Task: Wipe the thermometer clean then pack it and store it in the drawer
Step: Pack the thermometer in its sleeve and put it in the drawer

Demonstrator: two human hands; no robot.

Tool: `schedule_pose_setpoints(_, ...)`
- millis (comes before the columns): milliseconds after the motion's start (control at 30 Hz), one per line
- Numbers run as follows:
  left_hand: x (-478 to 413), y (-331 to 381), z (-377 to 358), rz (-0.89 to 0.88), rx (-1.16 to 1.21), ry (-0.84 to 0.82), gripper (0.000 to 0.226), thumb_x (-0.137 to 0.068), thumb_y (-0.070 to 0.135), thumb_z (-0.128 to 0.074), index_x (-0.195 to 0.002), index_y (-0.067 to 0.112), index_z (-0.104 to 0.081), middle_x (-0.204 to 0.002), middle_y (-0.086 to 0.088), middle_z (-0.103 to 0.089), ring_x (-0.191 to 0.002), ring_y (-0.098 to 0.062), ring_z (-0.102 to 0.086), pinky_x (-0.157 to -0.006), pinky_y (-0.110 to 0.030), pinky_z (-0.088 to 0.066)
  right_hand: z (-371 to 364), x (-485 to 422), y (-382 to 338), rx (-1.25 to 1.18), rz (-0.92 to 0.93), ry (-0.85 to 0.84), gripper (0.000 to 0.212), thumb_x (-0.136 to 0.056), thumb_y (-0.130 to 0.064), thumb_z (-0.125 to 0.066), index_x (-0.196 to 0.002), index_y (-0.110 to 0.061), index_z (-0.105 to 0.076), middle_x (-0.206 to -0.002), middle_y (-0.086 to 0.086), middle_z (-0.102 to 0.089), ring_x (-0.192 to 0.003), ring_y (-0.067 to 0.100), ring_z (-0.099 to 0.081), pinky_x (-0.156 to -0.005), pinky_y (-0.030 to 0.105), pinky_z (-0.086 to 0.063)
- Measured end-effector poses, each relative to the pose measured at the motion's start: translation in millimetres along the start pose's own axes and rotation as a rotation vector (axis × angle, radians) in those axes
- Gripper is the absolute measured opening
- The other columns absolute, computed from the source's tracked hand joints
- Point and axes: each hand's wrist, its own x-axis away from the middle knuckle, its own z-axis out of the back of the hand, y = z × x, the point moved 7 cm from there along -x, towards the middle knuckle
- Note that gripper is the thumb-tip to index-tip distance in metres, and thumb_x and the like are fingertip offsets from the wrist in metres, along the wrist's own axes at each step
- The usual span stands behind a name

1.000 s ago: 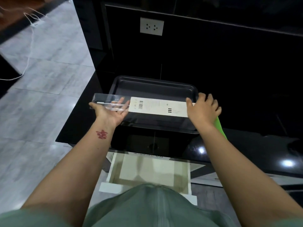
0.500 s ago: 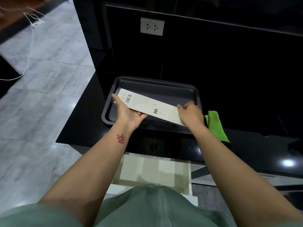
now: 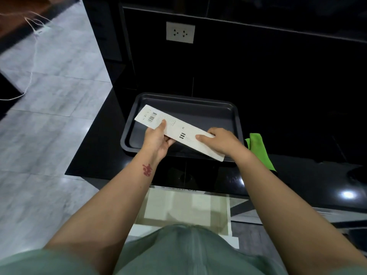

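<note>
At the far left a white cable [image 3: 32,62] is trailing over the grey tiled floor [image 3: 49,135]. The left forearm is reaching forward and slightly to the right, showing a red mark [image 3: 147,170] near the wrist, with the wrist turned palm-up. The left hand [image 3: 156,138] is gripping the thermometer package [image 3: 178,131] along its near long edge, with the thumb pressing down on the white face just beside the barcode and the fingers curling underneath. The package is lying slantwise above the dark tray [image 3: 198,108] on the black counter [image 3: 95,155], with its left end farther away and its right end reaching past the tray's front rim. Only its printed white side is showing, so the thermometer itself cannot be seen. The right hand [image 3: 220,142] is clamping the package near its right end, knuckles up, thumb lying flat on the face and fingers wrapping over the far edge. Right of that hand a green cloth [image 3: 260,150] is lying on the counter beside the tray. Below the counter's front edge, between the two forearms, the drawer [image 3: 184,211] is standing open.
</note>
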Motion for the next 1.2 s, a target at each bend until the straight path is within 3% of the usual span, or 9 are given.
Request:
schedule_pose_setpoints(133, -1, 2, 5, -0.015, -0.025, 0.021, 0.031, -0.102, 0.017, -0.047, -0.131, 0.007, -0.052, -0.116, -0.012, -0.068, -0.102, -0.027, -0.068, -0.073, -0.043, -0.061, -4, 4, -12, -0.054, 0.102, -0.121, 0.035, -0.083, -0.052, -0.065, -0.104, -0.025, -0.059, -0.091, -0.009, -0.060, -0.079, 0.013, -0.062, -0.060, 0.027, -0.050)
schedule_pose_setpoints(233, -3, 2, 11, -0.018, -0.003, 0.054, 0.031, -0.101, 0.020, -0.048, -0.129, 0.009, -0.054, -0.115, -0.010, -0.069, -0.098, -0.024, -0.069, -0.071, -0.040, -0.061, -4, 6, -17, -0.087, 0.180, -0.134, 0.024, -0.084, -0.038, -0.069, -0.100, -0.024, -0.057, -0.095, -0.009, -0.061, -0.080, 0.010, -0.061, -0.059, 0.025, -0.049)
schedule_pose_setpoints(333, -2, -1, 12, -0.001, 0.033, 0.092, 0.042, -0.098, 0.034, -0.052, -0.131, 0.008, -0.052, -0.113, -0.010, -0.069, -0.098, -0.023, -0.069, -0.077, -0.039, -0.059, 1, 8, -24, -0.030, 0.241, -0.032, 0.018, -0.086, -0.033, -0.066, -0.095, -0.026, -0.052, -0.097, -0.008, -0.063, -0.084, 0.017, -0.061, -0.065, 0.034, -0.053)
schedule_pose_setpoints(467, 1, -9, -6, 0.112, 0.092, -0.014, 0.081, -0.080, 0.073, -0.051, -0.134, 0.013, -0.045, -0.122, -0.012, -0.061, -0.115, -0.029, -0.060, -0.102, -0.049, -0.046, 4, 18, -37, 0.264, 0.446, 0.209, 0.015, -0.091, -0.027, -0.058, -0.097, -0.024, -0.045, -0.094, -0.003, -0.053, -0.086, 0.023, -0.051, -0.064, 0.035, -0.040)
schedule_pose_setpoints(567, 3, -11, -13, 0.157, 0.111, -0.046, 0.053, -0.089, 0.052, -0.059, -0.109, 0.004, -0.057, -0.099, -0.012, -0.063, -0.098, -0.029, -0.064, -0.096, -0.051, -0.049, 0, 25, -38, 0.321, 0.565, 0.301, 0.014, -0.089, -0.021, -0.060, -0.095, -0.018, -0.047, -0.096, 0.001, -0.048, -0.090, 0.023, -0.047, -0.068, 0.033, -0.036)
schedule_pose_setpoints(667, 3, -11, -12, 0.153, 0.198, -0.026, 0.011, -0.101, 0.017, -0.049, -0.095, 0.008, -0.053, -0.101, -0.016, -0.059, -0.092, -0.029, -0.062, -0.083, -0.050, -0.050, -6, 27, -32, 0.290, 0.542, 0.272, 0.024, -0.084, -0.023, -0.065, -0.094, -0.020, -0.044, -0.100, 0.000, -0.049, -0.093, 0.025, -0.049, -0.074, 0.038, -0.042)
schedule_pose_setpoints(833, 12, -17, -7, 0.130, 0.311, -0.086, 0.017, -0.102, 0.010, -0.045, -0.109, 0.019, -0.057, -0.107, -0.018, -0.063, -0.095, -0.029, -0.064, -0.073, -0.051, -0.053, -14, 27, -13, 0.047, 0.344, 0.052, 0.065, -0.078, -0.039, -0.073, -0.128, -0.024, -0.036, -0.132, 0.001, -0.055, -0.117, 0.024, -0.053, -0.095, 0.040, -0.045)
schedule_pose_setpoints(967, 29, -29, 0, 0.125, 0.345, -0.120, 0.024, -0.101, 0.013, -0.048, -0.120, 0.025, -0.057, -0.115, -0.020, -0.065, -0.105, -0.032, -0.064, -0.080, -0.050, -0.053, -20, 31, -5, 0.085, 0.297, -0.039, 0.093, -0.075, -0.044, -0.076, -0.150, -0.022, -0.026, -0.149, 0.001, -0.043, -0.137, 0.022, -0.038, -0.107, 0.036, -0.037)
schedule_pose_setpoints(1200, 58, -47, 34, -0.032, 0.229, 0.137, 0.035, -0.094, 0.012, -0.062, -0.128, 0.007, -0.056, -0.116, -0.013, -0.069, -0.107, -0.027, -0.067, -0.086, -0.043, -0.057, -30, 59, -1, 0.158, 0.399, 0.006, 0.071, -0.073, -0.036, -0.076, -0.134, -0.019, -0.046, -0.126, 0.002, -0.044, -0.124, 0.022, -0.037, -0.089, 0.026, -0.033)
